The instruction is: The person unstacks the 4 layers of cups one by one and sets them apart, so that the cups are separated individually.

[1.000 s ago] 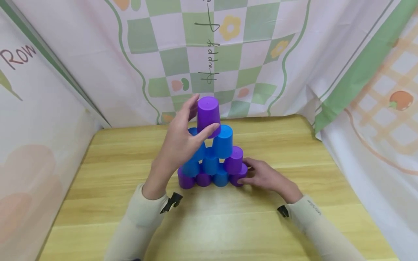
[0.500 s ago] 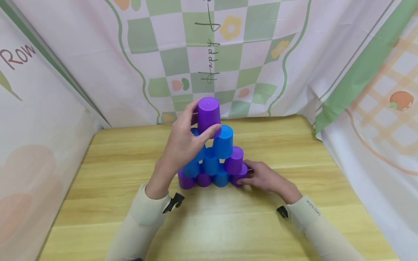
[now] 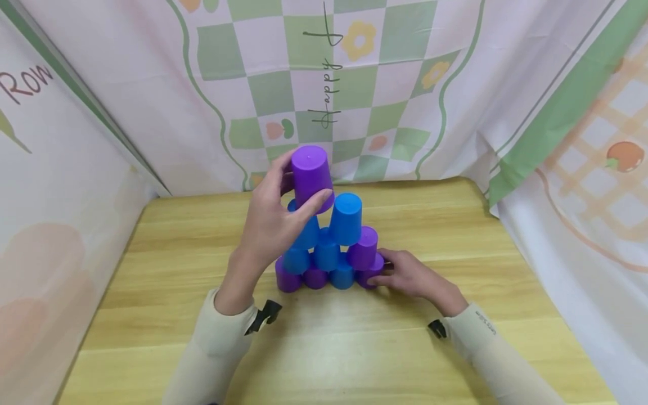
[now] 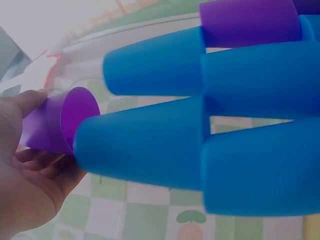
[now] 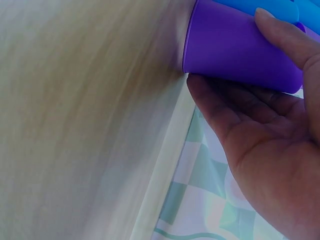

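Observation:
My left hand [image 3: 270, 216] holds a purple cup [image 3: 311, 174], upside down and slightly tilted, at the top of a cup pyramid. In the left wrist view this purple cup [image 4: 42, 125] has its rim right at the base of a blue cup [image 4: 140, 145]. Below it in the head view are two blue cups, the right one [image 3: 346, 219] in plain sight and the left partly hidden by my hand. My right hand [image 3: 412, 274] is around the lower right purple cup [image 5: 240, 47], thumb on one side and fingers along the other.
The second row has two blue cups [image 3: 326, 250] and a purple cup [image 3: 363, 248]. A bottom row of purple and blue cups [image 3: 342, 274] stands on the wooden table [image 3: 329, 349]. A checkered curtain [image 3: 273, 90] hangs behind the table.
My left hand has shifted left with the top purple cup, which now leans a little and sits over the left blue cup. My right hand stays in place.

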Tool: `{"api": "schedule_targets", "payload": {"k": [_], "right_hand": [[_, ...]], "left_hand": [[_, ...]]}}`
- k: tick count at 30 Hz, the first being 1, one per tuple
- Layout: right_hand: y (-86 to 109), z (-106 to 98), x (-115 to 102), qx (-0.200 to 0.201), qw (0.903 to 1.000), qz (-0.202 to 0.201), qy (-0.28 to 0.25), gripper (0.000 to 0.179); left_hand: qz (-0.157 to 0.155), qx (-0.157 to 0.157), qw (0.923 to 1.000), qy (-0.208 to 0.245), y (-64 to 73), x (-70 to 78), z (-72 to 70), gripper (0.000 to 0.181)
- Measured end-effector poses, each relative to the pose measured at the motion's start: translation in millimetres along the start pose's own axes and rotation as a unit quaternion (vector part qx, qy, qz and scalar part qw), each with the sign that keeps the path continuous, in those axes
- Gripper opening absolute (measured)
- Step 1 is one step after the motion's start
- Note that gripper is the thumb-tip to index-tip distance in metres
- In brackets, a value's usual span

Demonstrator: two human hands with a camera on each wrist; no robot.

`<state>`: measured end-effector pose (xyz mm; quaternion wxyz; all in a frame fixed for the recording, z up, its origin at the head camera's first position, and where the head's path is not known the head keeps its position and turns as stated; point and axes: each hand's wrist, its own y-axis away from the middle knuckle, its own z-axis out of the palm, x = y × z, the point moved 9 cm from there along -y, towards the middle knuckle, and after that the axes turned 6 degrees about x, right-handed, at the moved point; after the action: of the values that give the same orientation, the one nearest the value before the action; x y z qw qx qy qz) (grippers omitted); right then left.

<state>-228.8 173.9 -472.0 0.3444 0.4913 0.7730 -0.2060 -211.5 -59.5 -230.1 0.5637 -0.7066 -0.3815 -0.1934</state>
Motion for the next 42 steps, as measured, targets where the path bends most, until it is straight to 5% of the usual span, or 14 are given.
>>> {"api": "schedule_targets", "payload": {"k": [9, 18, 29, 42], "right_hand": [[0.2, -1.2, 1.2, -0.003, 0.9998, 0.016, -0.007, 0.042], [0.3, 0.6, 0.7, -0.013, 0.9998, 0.012, -0.011, 0.042], [0.9, 0.6, 0.1, -0.011, 0.9998, 0.011, -0.007, 0.043], [1.4, 1.0, 2.3, -0.011, 0.9997, 0.019, -0.009, 0.046]], "left_hand": [[0.002, 0.052, 0.9986, -0.007, 0.0, 18.5, -34.3, 0.064], [-0.001, 0.089, 0.9958, -0.019, 7.5, -7.7, -56.3, 0.064], [-0.047, 0.125, 0.9909, -0.017, 16.5, -34.2, -81.8, 0.065], [-0.143, 0.176, 0.9730, -0.041, 41.3, -102.4, -112.7, 0.063]]}}
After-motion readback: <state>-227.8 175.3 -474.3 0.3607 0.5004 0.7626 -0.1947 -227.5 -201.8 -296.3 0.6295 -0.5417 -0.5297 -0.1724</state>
